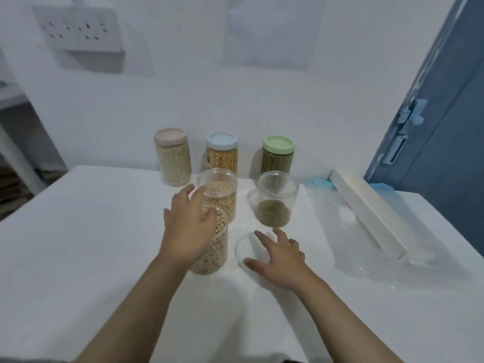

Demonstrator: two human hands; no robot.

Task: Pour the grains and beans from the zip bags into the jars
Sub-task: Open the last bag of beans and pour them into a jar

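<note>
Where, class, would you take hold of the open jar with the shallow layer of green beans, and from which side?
Grip the open jar with green beans round its clear upper wall, coming from the right. It stands upright, lidless and nearly empty, so it is probably light; the right hand is nearest, while another open jar crowds its left.

White table (91, 244) with six jars (275, 199), clear lid (242, 247), zip bags (340, 231), long box (366, 210).
</note>
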